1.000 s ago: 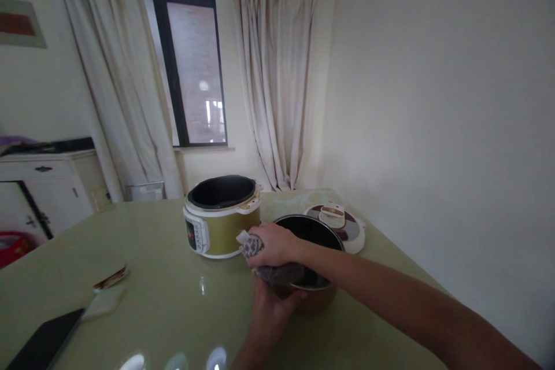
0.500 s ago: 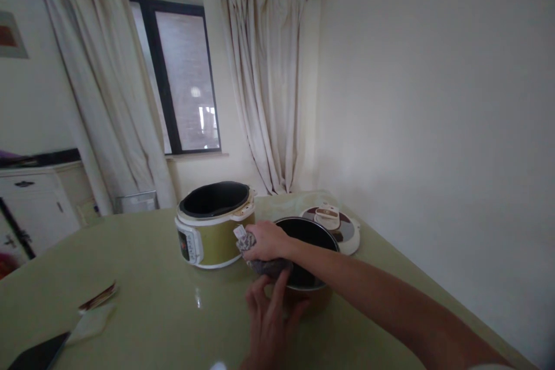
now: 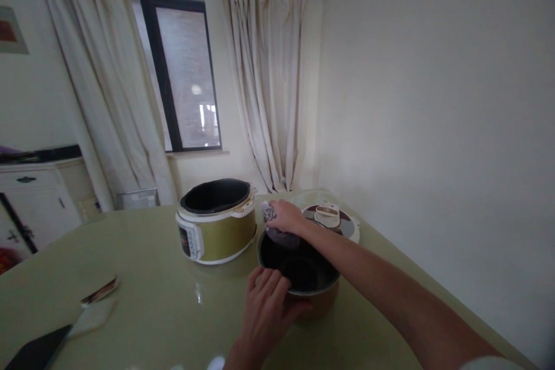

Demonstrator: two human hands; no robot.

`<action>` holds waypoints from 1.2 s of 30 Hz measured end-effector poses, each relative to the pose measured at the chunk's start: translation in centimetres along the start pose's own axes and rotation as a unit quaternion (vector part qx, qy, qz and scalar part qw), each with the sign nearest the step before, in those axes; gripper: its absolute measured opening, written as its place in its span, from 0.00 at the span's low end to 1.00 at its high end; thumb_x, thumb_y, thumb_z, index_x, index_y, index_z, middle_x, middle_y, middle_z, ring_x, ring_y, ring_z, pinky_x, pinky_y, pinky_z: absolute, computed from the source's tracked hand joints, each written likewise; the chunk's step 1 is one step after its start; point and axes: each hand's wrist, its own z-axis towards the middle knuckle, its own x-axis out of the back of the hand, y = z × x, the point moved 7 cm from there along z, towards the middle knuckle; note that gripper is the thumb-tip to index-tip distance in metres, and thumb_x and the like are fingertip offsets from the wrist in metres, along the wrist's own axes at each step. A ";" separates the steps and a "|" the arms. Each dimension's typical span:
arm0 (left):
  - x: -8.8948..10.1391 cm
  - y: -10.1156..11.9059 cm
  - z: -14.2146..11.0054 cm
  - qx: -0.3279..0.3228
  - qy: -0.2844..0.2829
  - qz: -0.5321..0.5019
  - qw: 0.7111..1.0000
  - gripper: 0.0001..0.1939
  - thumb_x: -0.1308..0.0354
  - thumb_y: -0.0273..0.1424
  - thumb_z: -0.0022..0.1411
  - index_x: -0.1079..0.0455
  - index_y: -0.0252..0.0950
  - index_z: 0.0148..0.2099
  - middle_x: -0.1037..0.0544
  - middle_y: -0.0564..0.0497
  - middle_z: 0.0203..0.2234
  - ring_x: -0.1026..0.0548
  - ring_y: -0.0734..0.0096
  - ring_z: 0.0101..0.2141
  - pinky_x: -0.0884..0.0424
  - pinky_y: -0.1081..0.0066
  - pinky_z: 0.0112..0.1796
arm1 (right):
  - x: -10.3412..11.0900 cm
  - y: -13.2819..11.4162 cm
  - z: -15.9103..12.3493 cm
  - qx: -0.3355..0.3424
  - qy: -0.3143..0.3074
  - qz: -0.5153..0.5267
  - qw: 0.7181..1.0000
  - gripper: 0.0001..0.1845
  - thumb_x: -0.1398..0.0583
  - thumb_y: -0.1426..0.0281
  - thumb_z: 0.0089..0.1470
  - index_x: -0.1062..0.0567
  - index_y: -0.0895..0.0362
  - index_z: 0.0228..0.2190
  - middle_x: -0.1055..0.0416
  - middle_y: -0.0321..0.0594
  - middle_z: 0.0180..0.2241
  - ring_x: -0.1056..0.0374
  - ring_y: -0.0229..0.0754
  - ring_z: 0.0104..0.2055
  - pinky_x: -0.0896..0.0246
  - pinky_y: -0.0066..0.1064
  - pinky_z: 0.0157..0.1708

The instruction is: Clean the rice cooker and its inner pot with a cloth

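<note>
Head view, surroundings: a pale green glossy worktop (image 3: 143, 277) carries a gold and white cooker body (image 3: 215, 221), standing open with no lid, toward the far edge. Its lid (image 3: 333, 221) lies flat near the far right corner, just behind the right hand. Near the left edge lie a dark flat device (image 3: 37, 348), a folded white cloth (image 3: 93, 316) and a small brown-edged item (image 3: 100, 291). Curtains (image 3: 269, 81) and a window (image 3: 182, 75) stand behind the worktop, a white cabinet (image 3: 34, 196) to the left.

Inner pot: the dark inner pot (image 3: 303, 277) stands on the worktop just right of the cooker body and in front of the lid, apart from both.

In the way: the right forearm crosses above the pot's right rim and hides part of it.

Right hand: the right hand (image 3: 284, 217) is clenched around a crumpled grey patterned rag (image 3: 280, 232), pressing it at the pot's far rim, arm stretched out.

Left hand: the left hand (image 3: 266, 303) lies flat with fingers spread against the pot's near outer wall, bracing rather than clasping it.

Change over 0.5 s: the right hand and rag have gone from the pot's near left rim to its far rim; the left hand remains at the near wall.
</note>
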 end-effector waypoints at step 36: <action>-0.9 -5.3 -2.4 0.097 0.077 -0.038 0.992 0.48 0.34 0.38 0.61 0.51 0.37 0.76 0.35 0.31 0.68 0.33 0.38 0.67 0.26 0.46 0.59 | 2.4 -6.3 -12.8 0.383 -0.116 0.204 0.894 0.26 0.26 0.57 0.44 0.19 0.54 0.45 0.26 0.41 0.46 0.30 0.47 0.46 0.36 0.36 0.47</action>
